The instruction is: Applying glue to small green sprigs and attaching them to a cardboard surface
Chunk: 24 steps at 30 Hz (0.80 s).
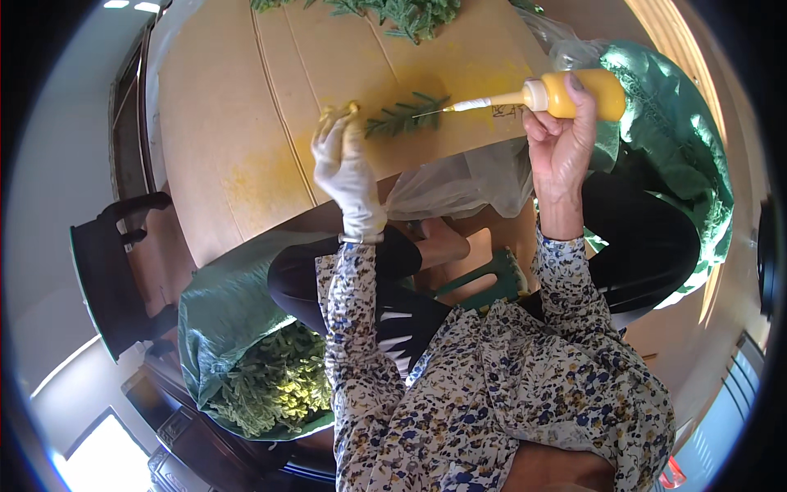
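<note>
My left hand (344, 160) wears a white glove with yellow-stained fingertips. Its fingers are closed at the left end of a small green fir sprig (402, 121), which hangs just over a cardboard sheet (209, 107). In my bare right hand (560, 160) is a squeeze bottle (602, 94) of yellow liquid, held on its side. The bottle's long nozzle points left, and its thin needle tip lies over or against the sprig's needles; I cannot tell if it touches. Yellow smears mark the cardboard around the sprig.
More green fir sprigs (414, 15) lie at the cardboard's far edge. To my left a green bag (221, 299) holds several sprigs, some yellowish. Another green bag (680, 90) stands on the right. Clear plastic (471, 184) hangs below the near edge. A dark chair (106, 279) is far left.
</note>
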{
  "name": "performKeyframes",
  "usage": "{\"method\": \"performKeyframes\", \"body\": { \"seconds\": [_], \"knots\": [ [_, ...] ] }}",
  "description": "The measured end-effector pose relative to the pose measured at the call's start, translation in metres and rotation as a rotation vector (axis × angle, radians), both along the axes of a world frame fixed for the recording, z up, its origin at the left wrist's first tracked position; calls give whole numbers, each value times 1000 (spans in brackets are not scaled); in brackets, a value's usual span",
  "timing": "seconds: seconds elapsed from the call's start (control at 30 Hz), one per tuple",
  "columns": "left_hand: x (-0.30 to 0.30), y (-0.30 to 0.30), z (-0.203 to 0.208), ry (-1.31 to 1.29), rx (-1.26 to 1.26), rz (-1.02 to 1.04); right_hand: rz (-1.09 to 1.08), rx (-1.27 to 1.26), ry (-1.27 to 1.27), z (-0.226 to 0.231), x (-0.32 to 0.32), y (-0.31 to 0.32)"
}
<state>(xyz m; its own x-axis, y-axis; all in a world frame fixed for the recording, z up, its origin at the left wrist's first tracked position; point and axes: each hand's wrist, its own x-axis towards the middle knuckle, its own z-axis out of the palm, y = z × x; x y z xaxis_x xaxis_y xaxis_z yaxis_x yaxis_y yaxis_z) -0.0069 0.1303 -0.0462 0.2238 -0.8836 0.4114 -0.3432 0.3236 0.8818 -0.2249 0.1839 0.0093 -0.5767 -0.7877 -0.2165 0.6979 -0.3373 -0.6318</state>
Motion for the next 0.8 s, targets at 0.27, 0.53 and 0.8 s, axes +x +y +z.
{"method": "performKeyframes", "body": {
  "seconds": [0.27, 0.53, 0.8],
  "knots": [
    [-4, -1, -7, -509, 21, -136, 2, 40, 143, -4, 10, -15],
    [-3, -3, -5, -514, 24, -175, 45, 106, 265, -7, 30, -27],
    [-3, -6, -13, -518, -31, -159, 68, 99, 305, -13, 42, -31]
  ]
}}
